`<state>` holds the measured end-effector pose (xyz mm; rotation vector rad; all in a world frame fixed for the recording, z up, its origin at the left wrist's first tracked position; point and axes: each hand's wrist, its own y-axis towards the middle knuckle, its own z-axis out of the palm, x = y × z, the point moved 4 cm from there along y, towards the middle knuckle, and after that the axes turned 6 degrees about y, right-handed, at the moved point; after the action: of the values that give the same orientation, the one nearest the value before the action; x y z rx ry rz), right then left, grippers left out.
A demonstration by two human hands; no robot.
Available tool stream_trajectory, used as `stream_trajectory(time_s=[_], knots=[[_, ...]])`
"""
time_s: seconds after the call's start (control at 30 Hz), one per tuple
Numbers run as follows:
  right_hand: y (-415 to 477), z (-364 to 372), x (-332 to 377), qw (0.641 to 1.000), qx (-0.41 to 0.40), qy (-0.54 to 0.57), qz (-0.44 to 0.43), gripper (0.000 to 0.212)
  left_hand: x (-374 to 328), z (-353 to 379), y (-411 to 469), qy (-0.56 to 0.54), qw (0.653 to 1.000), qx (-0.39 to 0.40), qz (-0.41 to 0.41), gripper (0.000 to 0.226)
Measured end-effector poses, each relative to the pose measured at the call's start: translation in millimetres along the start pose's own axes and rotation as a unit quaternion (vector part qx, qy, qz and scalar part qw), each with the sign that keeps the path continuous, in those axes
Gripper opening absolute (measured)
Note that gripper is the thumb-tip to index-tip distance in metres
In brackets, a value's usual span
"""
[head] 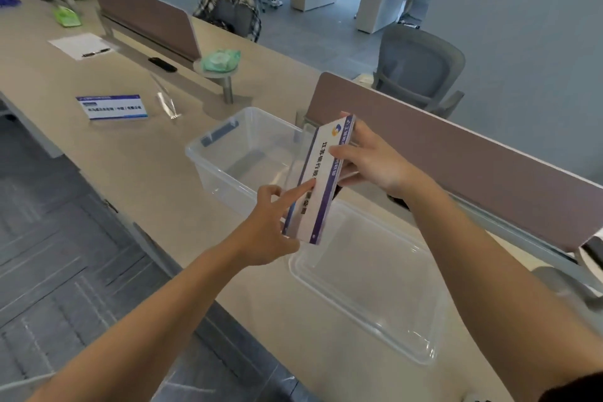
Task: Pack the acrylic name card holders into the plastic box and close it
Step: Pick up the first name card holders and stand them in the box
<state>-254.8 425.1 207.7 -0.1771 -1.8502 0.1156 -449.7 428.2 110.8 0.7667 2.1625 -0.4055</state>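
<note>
An acrylic name card holder (321, 186) with a white and purple card hangs in the air over the near end of the clear plastic box (225, 153). My right hand (368, 160) grips its upper part. My left hand (270, 228) holds its lower end, index finger stretched along the card face. The box stands open and looks empty, with a grey latch on its far end. Its clear lid (368, 277) lies flat on the desk to the right. A second card holder (112, 107) and an empty clear holder (166, 98) stand on the desk to the left.
Brown desk dividers (456, 157) run along the far edge of the desk. A green packet (222, 59) sits on a round stand, with a black remote (162, 64) and a paper sheet (80, 46) beyond. Grey office chairs (421, 68) stand behind the desk.
</note>
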Motion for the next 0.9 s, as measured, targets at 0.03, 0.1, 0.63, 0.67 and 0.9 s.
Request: stream_trajectory(time_s=[0.03, 0.1, 0.63, 0.67, 0.9], knots=[[12, 8, 2, 1.0, -0.001, -0.003, 0.002, 0.059, 12, -10, 4, 0.006, 1.0, -0.001, -0.003, 0.099], [36, 25, 5, 1.0, -0.01, -0.013, 0.005, 0.052, 35, -29, 12, 0.015, 1.0, -0.005, -0.01, 0.097], [167, 108, 20, 0.975, -0.208, 0.045, 0.07, 0.05, 209, -185, 102, 0.093, 0.994, 0.057, -0.023, 0.087], [173, 105, 18, 0.972, -0.217, 0.047, 0.076, 0.051, 217, -191, 112, 0.106, 0.992, 0.059, -0.024, 0.085], [236, 89, -27, 0.959, -0.251, 0.084, 0.104, 0.05, 275, -205, 197, 0.196, 0.977, 0.064, -0.056, 0.075]])
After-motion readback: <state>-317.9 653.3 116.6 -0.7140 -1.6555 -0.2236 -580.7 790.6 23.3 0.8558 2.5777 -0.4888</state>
